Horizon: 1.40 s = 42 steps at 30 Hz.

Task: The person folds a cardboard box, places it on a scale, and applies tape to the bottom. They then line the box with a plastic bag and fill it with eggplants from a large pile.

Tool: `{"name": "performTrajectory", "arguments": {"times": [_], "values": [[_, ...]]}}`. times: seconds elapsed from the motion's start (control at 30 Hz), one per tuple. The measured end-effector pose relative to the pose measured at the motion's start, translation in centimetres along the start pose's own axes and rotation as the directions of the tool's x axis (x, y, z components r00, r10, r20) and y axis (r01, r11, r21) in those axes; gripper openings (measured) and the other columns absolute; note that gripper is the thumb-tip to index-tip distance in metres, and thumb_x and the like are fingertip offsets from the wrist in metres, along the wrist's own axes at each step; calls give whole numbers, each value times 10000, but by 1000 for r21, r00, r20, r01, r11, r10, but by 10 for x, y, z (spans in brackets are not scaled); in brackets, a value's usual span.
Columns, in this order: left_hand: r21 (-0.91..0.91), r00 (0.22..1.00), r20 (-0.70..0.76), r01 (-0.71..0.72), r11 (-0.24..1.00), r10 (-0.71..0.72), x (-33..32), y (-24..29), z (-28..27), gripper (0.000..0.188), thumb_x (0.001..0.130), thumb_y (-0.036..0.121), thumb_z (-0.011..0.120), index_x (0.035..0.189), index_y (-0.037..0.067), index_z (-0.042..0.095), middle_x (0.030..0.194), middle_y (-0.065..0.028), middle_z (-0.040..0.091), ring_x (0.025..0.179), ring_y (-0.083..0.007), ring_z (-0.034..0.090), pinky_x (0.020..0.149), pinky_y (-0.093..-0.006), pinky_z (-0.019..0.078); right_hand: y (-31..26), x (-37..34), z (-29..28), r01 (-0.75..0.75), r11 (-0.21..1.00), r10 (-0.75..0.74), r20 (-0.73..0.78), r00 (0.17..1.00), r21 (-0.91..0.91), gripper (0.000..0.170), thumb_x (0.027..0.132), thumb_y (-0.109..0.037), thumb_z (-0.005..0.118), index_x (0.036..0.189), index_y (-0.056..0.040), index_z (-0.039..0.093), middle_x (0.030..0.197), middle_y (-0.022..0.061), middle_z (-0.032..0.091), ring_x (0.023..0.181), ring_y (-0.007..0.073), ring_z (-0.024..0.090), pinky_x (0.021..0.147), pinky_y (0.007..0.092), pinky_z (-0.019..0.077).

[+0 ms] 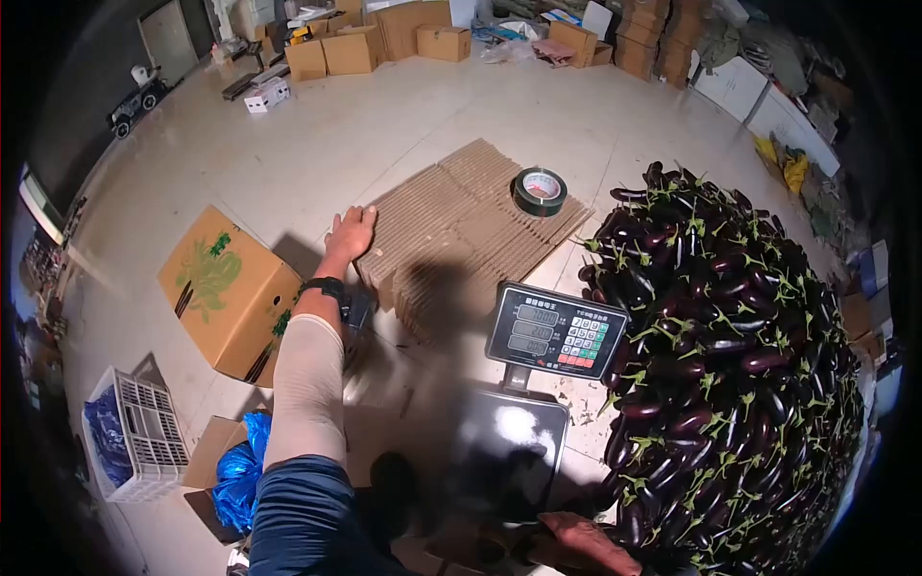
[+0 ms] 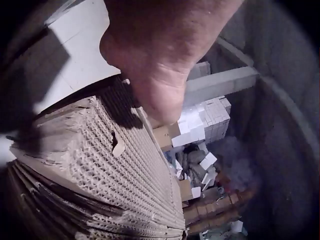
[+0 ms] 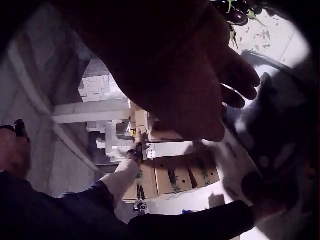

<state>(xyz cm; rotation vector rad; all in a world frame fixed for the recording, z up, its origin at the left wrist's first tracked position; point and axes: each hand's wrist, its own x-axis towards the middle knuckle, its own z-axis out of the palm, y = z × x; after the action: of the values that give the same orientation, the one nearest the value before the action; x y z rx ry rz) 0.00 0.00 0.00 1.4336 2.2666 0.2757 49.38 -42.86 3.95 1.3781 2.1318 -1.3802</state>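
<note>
Head view: nearest us, our right hand (image 1: 588, 540) has loose fingers and holds nothing, near the scale (image 1: 514, 451). Beyond the scale lies the flattened cardboard stack (image 1: 442, 216), its left end touched by our left hand (image 1: 351, 233); we cannot tell whether those fingers grip it. To handle it well, we should probably square the sheets, support both ends, and first lift off the tape roll (image 1: 538, 205) on its far side, which could slide.

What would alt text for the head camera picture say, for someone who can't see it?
A person's left hand touches the edge of a cardboard stack topped by a roll of tape. The right hand is low in the picture, near a scale and a big heap of eggplants.
</note>
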Motion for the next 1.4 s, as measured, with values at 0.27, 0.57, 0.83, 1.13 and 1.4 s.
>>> {"name": "performTrajectory", "arguments": {"times": [0.27, 0.57, 0.83, 1.13, 1.4], "values": [[12, 961, -262, 90, 996, -84, 19, 12, -8, 544, 974, 444, 347, 1386, 123, 502, 1445, -123, 451, 1344, -348, 400, 1069, -529, 369, 7, 3, 4, -6, 1000, 6, -80, 997, -7, 659, 841, -293, 698, 1383, 3, 467, 1320, 274, 541, 1236, 429, 516, 1043, 458, 440], [129, 903, -429, 51, 990, 10, 38, -3, -4, 238, 885, 84, 542, 1028, 29, 725, 1070, -221, 700, 990, -378, 688, 825, -457, 570, 4, 10, 21, 65, 987, -99, -239, 966, -145, 537, 854, -233, 647, 1305, 29, 523, 1187, 270, 609, 1116, 406, 595, 982, 432, 491], [144, 708, -679, -130, 981, 194, 8, 16, -44, 133, 861, 60, 559, 889, -14, 665, 934, -249, 671, 852, -411, 689, 766, -474, 573, -25, -2, 3, 38, 985, -68, -173, 983, -170, 578, 939, -410, 589, 1347, -6, 524, 1248, 242, 605, 1170, 401, 580, 1019, 447, 462], [292, 281, -820, -543, 788, 498, -144, 90, -204, 62, 871, -3, 570, 901, -1, 624, 920, -233, 609, 772, -413, 645, 728, -474, 546, -27, -19, 21, 22, 962, -59, -130, 990, -272, 525, 982, -426, 523, 1282, 3, 565, 1204, 218, 612, 1115, 401, 596, 955, 467, 492], [-198, 365, -820, -904, 379, 442, -355, 98, -246, 108, 941, 33, 594, 1018, -24, 644, 909, -90, 598, 752, -179, 651, 691, -292, 535, 12, -55, -64, 225, 966, -160, -978, 136, -127, 297, 899, -120, 658, 1166, 7, 626, 1050, 198, 671, 907, 324, 668, 798, 391, 542]]}}
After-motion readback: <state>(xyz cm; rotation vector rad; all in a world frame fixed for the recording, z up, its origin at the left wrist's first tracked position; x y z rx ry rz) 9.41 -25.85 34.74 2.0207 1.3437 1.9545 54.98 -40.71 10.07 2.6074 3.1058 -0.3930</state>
